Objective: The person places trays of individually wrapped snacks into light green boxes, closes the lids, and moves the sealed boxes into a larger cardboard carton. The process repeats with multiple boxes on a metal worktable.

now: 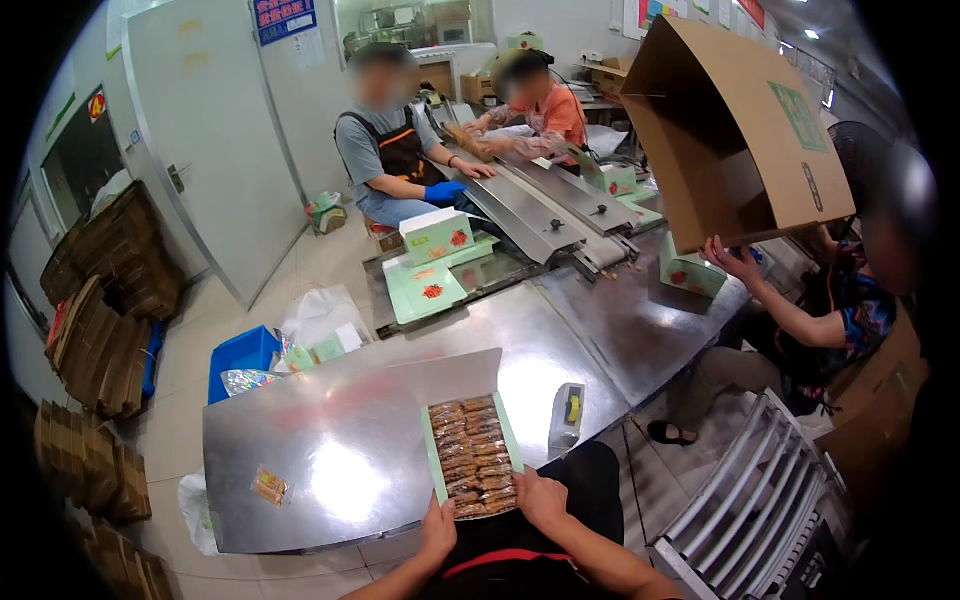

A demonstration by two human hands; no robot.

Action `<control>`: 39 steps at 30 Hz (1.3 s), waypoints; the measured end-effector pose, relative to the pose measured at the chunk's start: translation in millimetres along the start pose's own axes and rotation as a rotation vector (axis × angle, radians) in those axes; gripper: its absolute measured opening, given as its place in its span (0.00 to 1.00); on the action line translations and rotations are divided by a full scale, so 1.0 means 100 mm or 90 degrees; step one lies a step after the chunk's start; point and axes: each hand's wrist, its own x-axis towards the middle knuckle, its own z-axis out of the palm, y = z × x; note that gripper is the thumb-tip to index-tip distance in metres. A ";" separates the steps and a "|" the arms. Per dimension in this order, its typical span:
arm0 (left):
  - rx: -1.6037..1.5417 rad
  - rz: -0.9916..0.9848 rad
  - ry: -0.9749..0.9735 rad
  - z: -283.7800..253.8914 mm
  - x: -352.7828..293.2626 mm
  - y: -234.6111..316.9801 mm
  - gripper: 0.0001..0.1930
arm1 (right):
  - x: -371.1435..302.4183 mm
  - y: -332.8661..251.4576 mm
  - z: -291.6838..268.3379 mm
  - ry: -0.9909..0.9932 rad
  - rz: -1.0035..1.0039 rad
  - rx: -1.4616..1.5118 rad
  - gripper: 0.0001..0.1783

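Observation:
An opened pale-green carton box rests at the near edge of the metal table, its white-lined lid folded back away from me. Rows of clear-wrapped brown snack packets fill it. My left hand grips the box's near left corner, while my right hand holds the near right corner; some fingers are hidden behind the box. To its right lies a tape dispenser with a yellow roll. One loose wrapped packet sits on the tabletop to the left.
Beyond the steel table, two people work beside a conveyor with green cartons near it. At right, a person lifts a big cardboard box. A blue bin stands left, a metal-slatted chair near right, and flattened cardboard far left.

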 end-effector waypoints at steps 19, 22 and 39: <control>-0.244 -0.073 -0.037 -0.31 2.04 -0.04 0.24 | 1.86 0.04 0.30 0.008 -0.060 0.300 0.27; -0.190 -0.045 -0.019 -0.20 2.03 0.02 0.16 | 1.85 -0.14 0.34 -0.021 0.014 0.265 0.26; -0.546 -0.115 -0.060 -0.24 2.15 0.23 0.11 | 2.00 0.05 0.63 -0.021 0.000 0.766 0.08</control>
